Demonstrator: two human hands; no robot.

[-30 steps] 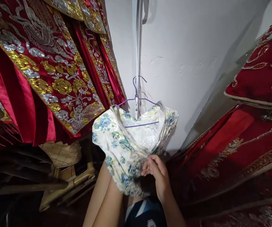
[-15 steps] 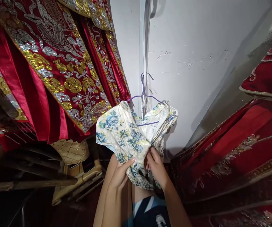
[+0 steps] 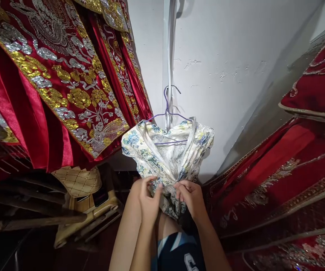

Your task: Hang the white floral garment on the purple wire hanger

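A pale wall (image 3: 221,45) rises behind everything, and its plain stretch right of the white vertical strip (image 3: 168,56) gives the widest room for moving. Dark red garments (image 3: 278,180) with beadwork bound the space on the right, their edges slanting down toward the person's lap. On the left hangs a red and gold sequined costume (image 3: 63,86); its lower corner comes near the sleeve of the floral top, so room on that side is tighter. Below that costume stands a wooden chair (image 3: 86,218) with a quilted cream cushion (image 3: 79,182), well apart from the hands.

The person's forearms reach up and forward from the lower edge of the view, over bent legs and dark blue shorts (image 3: 182,250). Between wall and knees, in the middle, is the white floral top (image 3: 142,154). Its shoulders point toward the wall and its gathered hem toward the lap, the long axis running from the hanger down to the person; the V neckline opens upward.

The left hand (image 3: 149,197) is at the top's lower side, thumb and forefinger spread apart, the other fingers mostly hidden. The right hand (image 3: 190,195) pinches cloth at the neckline's point between thumb and forefinger. A thin purple hanger (image 3: 166,109) spans the shoulders, its hook upward with the tip to the right; what bears it I cannot tell.
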